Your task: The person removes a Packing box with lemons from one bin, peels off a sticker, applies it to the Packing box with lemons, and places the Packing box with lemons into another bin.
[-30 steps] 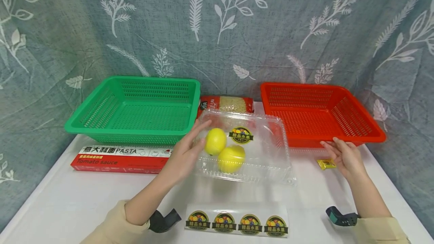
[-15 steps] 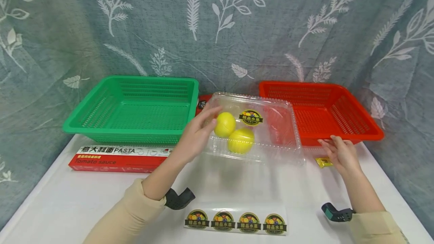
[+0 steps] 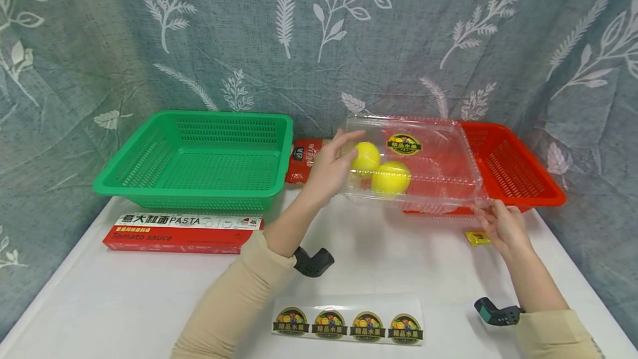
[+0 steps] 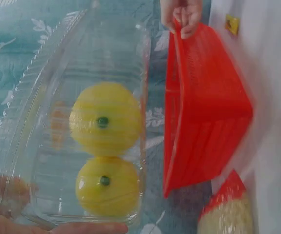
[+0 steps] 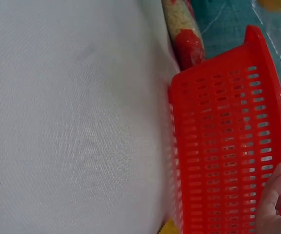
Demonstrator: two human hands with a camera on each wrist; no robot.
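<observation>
A grey-blue curtain printed with white leaves [image 3: 319,32] hangs behind a white bench [image 3: 124,303], which carries the rest. At the back left of the bench sits a green perforated plastic basket [image 3: 149,154], and at the back right a red perforated plastic basket [image 3: 518,165]. Held up off the bench, over the red basket's left part, is a clear plastic clamshell box [image 3: 438,170] with a round fruit sticker [image 3: 404,144] on its lid; the left hand [image 3: 331,168] grips the box's left end, fingers spread along its far wall and thumb under it, as the left wrist view shows from below. The right hand [image 3: 500,226] has its fingers curled onto the red basket's near rim, just beside the box's right corner; whether it also touches the box I cannot tell. In front of the green basket lies a long red and white pasta carton [image 3: 181,231]. Near the bench's front edge lies a clear strip of four round fruit stickers [image 3: 349,326]. Between the two baskets a red bag of pale grains [image 3: 301,159] lies partly hidden behind the left hand. Inside the box two yellow lemons [image 3: 379,168] lie touching each other at its left end. A small yellow wrapped packet [image 3: 476,237] lies on the bench just beside the right hand.
</observation>
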